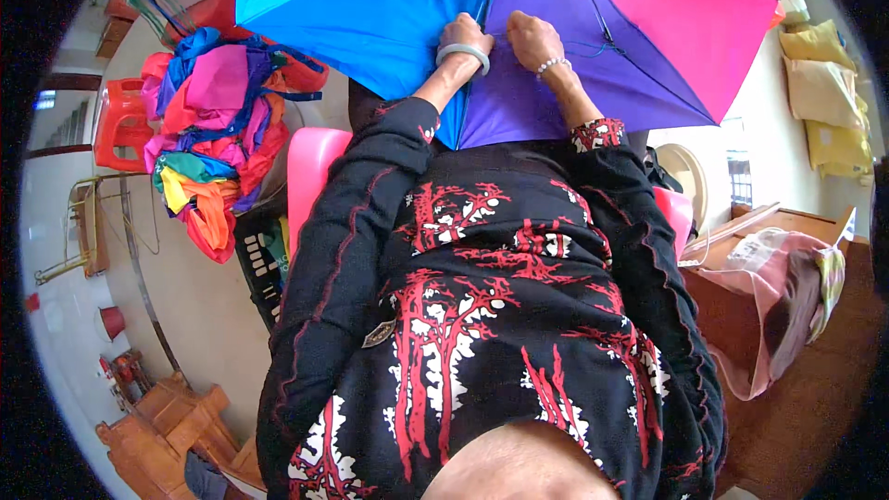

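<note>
An open umbrella canopy [537, 83] with blue, purple, pink and red panels lies across my lap, its dark metal ribs [600, 17] showing on the near face. My left hand [466, 34], with a pale bangle at the wrist, is closed on the canopy beside the rib where blue meets purple. Just right of it, my right hand [534, 41], wearing a beaded bracelet, is closed in a pinch over the purple panel. A thin blue thread [585, 44] trails to the right of that hand. What its fingertips grip is hidden.
At left, a heap of colourful folded fabric [218, 120] rests beside a red plastic stool [120, 125]. A black crate [259, 259] stands near my pink chair [313, 171]. To the right, a pink cloth [764, 287] hangs over a brown wooden surface [824, 361].
</note>
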Demonstrator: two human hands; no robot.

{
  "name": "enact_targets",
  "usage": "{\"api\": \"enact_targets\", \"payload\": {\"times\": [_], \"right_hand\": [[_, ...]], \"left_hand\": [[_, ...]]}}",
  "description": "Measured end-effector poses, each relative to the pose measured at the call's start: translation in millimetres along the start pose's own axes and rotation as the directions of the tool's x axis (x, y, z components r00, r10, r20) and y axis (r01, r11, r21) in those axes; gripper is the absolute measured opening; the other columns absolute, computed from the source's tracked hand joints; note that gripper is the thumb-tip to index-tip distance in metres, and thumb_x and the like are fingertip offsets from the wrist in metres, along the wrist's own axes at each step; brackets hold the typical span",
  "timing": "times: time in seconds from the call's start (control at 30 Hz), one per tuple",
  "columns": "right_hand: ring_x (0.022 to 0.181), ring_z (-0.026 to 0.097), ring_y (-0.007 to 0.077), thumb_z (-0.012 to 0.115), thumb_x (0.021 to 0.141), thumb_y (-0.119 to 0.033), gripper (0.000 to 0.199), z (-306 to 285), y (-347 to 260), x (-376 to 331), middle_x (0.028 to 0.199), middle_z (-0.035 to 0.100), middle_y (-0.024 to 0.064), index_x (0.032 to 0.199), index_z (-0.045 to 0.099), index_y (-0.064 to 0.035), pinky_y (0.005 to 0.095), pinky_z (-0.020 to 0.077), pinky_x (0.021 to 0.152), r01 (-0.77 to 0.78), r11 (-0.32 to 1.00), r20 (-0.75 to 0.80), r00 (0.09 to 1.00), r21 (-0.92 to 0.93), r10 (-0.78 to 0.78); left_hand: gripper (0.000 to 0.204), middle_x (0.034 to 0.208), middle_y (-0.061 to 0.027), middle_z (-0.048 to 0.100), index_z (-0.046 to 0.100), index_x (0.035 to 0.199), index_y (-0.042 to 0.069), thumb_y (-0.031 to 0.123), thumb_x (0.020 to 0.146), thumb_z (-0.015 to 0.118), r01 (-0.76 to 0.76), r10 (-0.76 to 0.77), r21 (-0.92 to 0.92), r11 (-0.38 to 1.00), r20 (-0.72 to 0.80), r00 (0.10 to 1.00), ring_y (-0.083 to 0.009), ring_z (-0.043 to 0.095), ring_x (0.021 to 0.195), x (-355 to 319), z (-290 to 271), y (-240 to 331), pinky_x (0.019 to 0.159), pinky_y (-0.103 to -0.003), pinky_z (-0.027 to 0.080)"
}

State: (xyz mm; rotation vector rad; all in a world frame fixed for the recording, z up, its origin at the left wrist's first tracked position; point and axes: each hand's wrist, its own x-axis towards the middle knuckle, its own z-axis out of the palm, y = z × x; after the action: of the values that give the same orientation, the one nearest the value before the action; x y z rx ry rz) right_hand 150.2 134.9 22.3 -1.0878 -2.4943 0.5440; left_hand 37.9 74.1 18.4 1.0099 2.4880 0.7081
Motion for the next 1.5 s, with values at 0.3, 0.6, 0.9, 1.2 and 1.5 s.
{"api": "enact_targets", "payload": {"times": [0.3,0.6,0.9,1.2,1.5], "right_hand": [[0.073,0.054,0.0369,0.044,0.075,-0.017,0.014,-2.9,-1.8,-5.0,0.074,0.056,0.0196,0.077,0.053,-0.0063,0.0438,0.0423,0.063,0.005,0.999,0.052,0.999,0.032,-0.007],[0.07,0.054,0.0375,0.044,0.075,-0.018,0.015,2.1,10.9,7.4,0.071,0.056,0.0198,0.074,0.051,-0.0047,0.0442,0.042,0.06,-0.001,0.997,-0.047,0.999,0.073,0.004],[0.06,0.047,0.0375,0.044,0.077,-0.018,0.017,-6.3,11.8,-0.4,0.063,0.047,0.0213,0.07,0.044,-0.0023,0.0424,0.0372,0.054,0.059,0.991,-0.05,0.997,0.118,-0.053],[0.058,0.046,0.036,0.045,0.074,-0.014,0.014,5.0,13.8,-6.3,0.062,0.047,0.0199,0.067,0.043,-0.0017,0.0421,0.0354,0.053,0.181,0.967,-0.085,0.982,0.181,-0.168],[0.053,0.039,0.0173,0.047,0.071,-0.006,0.008,17.3,45.3,17.9,0.056,0.044,0.0082,0.065,0.043,-0.0019,0.0319,0.0346,0.05,0.257,0.926,-0.054,0.966,0.278,-0.252]], "left_hand": [[0.031,0.093,-0.0211,0.057,0.053,0.091,0.002,0.014,0.063,0.06,-0.048,0.049,-0.021,0.999,0.041,0.998,-0.0343,0.055,0.087,-4.0,1.8,-9.0,0.076,-0.04,0.045],[0.026,0.09,-0.0217,0.057,0.055,0.086,0.001,0.012,0.063,0.059,-0.08,0.08,-0.053,0.995,0.009,0.997,-0.0345,0.056,0.086,1.8,0.2,-1.3,0.074,-0.041,0.046],[0.023,0.09,-0.0203,0.058,0.055,0.086,0.001,0.01,0.064,0.057,-0.137,0.135,0.038,0.99,0.045,0.99,-0.0355,0.055,0.085,-2.4,2.3,2.0,0.07,-0.041,0.047],[0.017,0.082,-0.0217,0.058,0.054,0.082,0.002,0.008,0.067,0.054,-0.072,0.065,-0.075,0.995,-0.091,0.994,-0.0358,0.057,0.077,-7.0,23.0,-13.2,0.063,-0.043,0.046],[0.016,0.081,-0.0204,0.058,0.049,0.086,0.001,0.003,0.07,0.048,-0.089,0.083,-0.02,0.996,-0.22,0.972,-0.0352,0.057,0.077,16.0,57.2,-19.7,0.062,-0.043,0.046]]}}
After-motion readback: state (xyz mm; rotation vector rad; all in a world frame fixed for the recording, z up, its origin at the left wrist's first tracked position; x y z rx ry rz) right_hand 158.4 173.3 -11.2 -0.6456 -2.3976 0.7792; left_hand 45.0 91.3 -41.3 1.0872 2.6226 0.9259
